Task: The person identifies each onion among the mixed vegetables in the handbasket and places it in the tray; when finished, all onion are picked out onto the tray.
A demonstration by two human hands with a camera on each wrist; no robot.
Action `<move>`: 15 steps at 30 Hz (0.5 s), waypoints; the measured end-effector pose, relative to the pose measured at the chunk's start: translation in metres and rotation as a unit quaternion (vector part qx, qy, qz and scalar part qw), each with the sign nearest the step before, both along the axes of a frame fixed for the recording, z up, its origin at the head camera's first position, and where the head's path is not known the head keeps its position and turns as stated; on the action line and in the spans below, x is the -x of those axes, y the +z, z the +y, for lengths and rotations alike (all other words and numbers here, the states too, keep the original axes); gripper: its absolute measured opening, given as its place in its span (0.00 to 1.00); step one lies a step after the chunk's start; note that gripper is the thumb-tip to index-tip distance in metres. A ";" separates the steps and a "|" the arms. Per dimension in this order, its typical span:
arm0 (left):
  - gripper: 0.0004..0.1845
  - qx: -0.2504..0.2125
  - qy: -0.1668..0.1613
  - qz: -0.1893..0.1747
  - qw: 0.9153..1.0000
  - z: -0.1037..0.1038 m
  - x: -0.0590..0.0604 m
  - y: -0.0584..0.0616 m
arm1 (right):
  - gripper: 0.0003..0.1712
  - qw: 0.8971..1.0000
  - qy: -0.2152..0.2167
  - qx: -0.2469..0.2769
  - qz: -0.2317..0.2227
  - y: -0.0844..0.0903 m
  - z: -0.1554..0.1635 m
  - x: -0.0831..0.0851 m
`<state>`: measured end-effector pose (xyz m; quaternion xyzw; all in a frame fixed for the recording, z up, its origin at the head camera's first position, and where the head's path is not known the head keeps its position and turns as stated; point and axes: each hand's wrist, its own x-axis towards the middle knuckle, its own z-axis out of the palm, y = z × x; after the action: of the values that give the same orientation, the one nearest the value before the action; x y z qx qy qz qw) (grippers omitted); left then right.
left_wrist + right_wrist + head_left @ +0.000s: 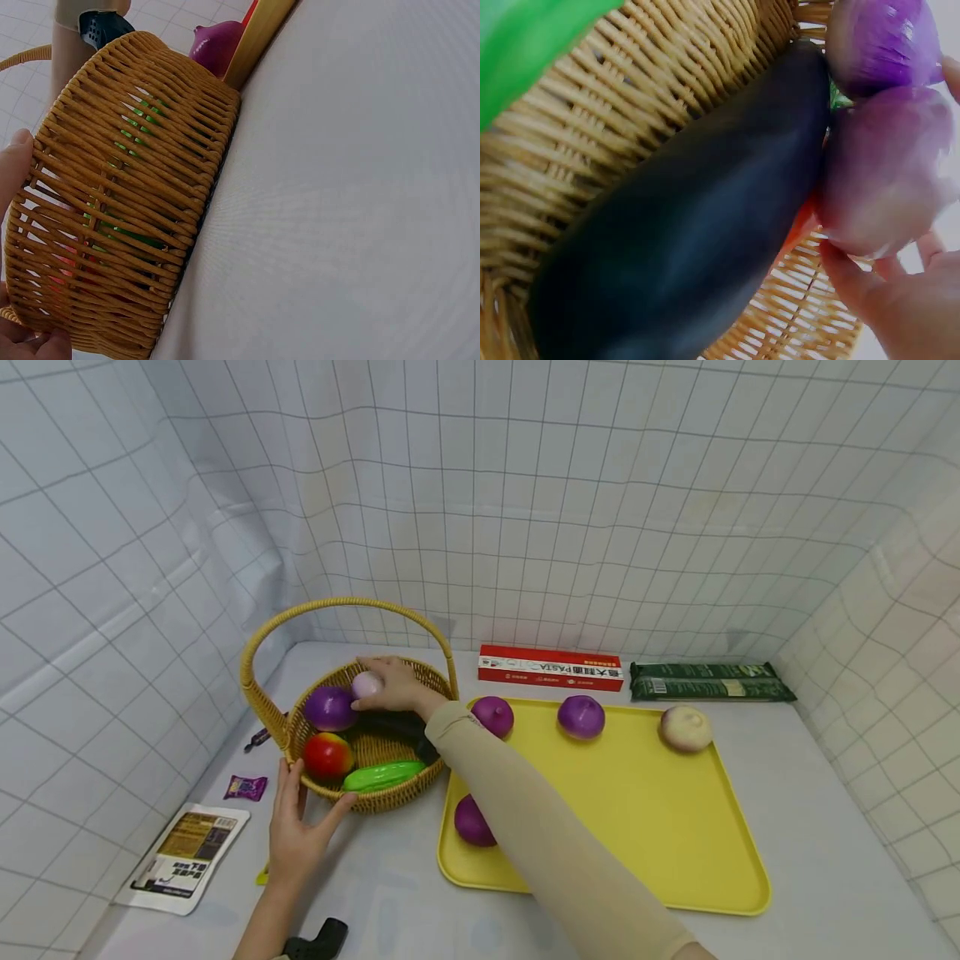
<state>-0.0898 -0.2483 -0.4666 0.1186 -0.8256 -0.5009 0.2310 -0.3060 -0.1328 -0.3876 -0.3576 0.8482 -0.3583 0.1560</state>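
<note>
Right hand point(399, 687): pale onion point(367, 686) was pinched between thumb and fingers.
Left hand point(297, 843): basket point(397, 795) was gripped at its side.

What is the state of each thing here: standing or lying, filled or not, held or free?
Basket: upright, handle raised, partly filled
Tray: flat, partly filled
Left hand: holding the basket's side
Right hand: holding the pinkish onion
Pinkish onion: held
Eggplant: lying in the basket
Green vegetable: lying in the basket
Red box: lying, seal unclear
White packet: lying flat
Green packaging: lying flat
</note>
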 end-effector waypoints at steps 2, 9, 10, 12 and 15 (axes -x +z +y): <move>0.47 -0.002 -0.001 -0.002 1.000 0.000 0.001 -0.001 | 0.44 1.000 0.009 -0.027 0.009 -0.002 -0.001 0.000; 0.47 -0.006 -0.007 0.004 1.000 0.002 0.002 0.001 | 0.42 0.999 0.029 0.002 -0.023 0.007 0.007 -0.004; 0.47 -0.006 -0.007 0.004 1.000 0.002 0.001 0.002 | 0.44 0.999 0.032 0.007 -0.029 0.010 0.009 -0.005; 0.47 -0.007 -0.002 0.002 1.000 0.002 0.001 0.003 | 0.48 0.998 0.045 0.005 -0.038 0.016 0.016 -0.009; 0.47 -0.006 0.005 -0.002 1.000 0.002 0.000 0.003 | 0.50 0.996 0.085 -0.021 -0.008 0.024 0.029 -0.016</move>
<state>-0.0901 -0.2464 -0.4641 0.1251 -0.8227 -0.5041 0.2313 -0.2901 -0.1038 -0.3631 -0.4219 0.8209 -0.3289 0.1997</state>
